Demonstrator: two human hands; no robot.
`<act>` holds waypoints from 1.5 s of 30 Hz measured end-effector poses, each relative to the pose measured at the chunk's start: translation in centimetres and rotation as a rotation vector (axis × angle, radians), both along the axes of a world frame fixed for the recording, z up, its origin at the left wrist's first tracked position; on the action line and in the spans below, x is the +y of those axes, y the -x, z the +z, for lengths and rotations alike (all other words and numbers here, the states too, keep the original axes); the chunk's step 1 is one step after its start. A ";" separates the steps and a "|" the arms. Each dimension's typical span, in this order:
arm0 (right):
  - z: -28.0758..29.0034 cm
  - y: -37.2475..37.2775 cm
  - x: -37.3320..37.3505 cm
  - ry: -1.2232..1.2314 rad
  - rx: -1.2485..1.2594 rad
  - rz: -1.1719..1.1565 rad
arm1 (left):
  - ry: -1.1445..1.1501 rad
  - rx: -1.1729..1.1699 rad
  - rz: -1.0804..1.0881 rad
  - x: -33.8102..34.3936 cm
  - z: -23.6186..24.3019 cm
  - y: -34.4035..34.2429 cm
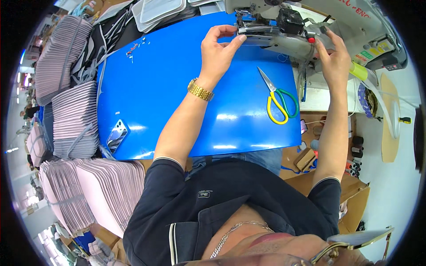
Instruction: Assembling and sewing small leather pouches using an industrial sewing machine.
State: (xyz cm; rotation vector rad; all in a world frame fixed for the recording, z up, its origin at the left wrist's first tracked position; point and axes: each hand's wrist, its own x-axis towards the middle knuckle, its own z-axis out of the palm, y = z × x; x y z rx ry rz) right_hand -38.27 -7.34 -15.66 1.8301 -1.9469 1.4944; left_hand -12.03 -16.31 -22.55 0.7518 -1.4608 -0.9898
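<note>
My left hand [222,48] is at the sewing machine [290,22], which stands at the far right of the blue counter [159,88]. Thumb and finger make a narrow gap; I cannot tell if they pinch something. My right hand [336,60], half curled, touches the machine beyond the counter's right edge. Scissors [272,91] lie on the counter's right part.

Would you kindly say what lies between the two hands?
The head view shows machine parts, including a black block and red knob, between left hand and right hand.
</note>
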 end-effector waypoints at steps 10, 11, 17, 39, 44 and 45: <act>-0.2 0.6 -0.2 -0.137 -0.070 -0.022 | 0.055 -0.065 -0.014 -1.3 -0.3 -0.5; -0.1 0.5 -0.2 -0.151 -0.075 -0.024 | -0.012 -0.021 -0.069 -1.2 -0.2 -0.6; -0.1 0.2 -0.3 -0.156 -0.163 -0.031 | -0.050 -0.083 -0.082 -1.2 0.1 -0.8; -1.6 -4.8 7.5 -0.104 -0.068 -0.094 | -0.085 0.172 -0.321 -1.5 -1.1 0.2; -6.9 -8.1 11.5 -0.275 0.098 0.131 | -0.122 0.117 -0.260 -2.0 -1.4 0.4; -7.9 -8.5 11.9 -0.326 0.120 0.147 | -0.125 0.093 -0.245 -2.1 -1.3 0.7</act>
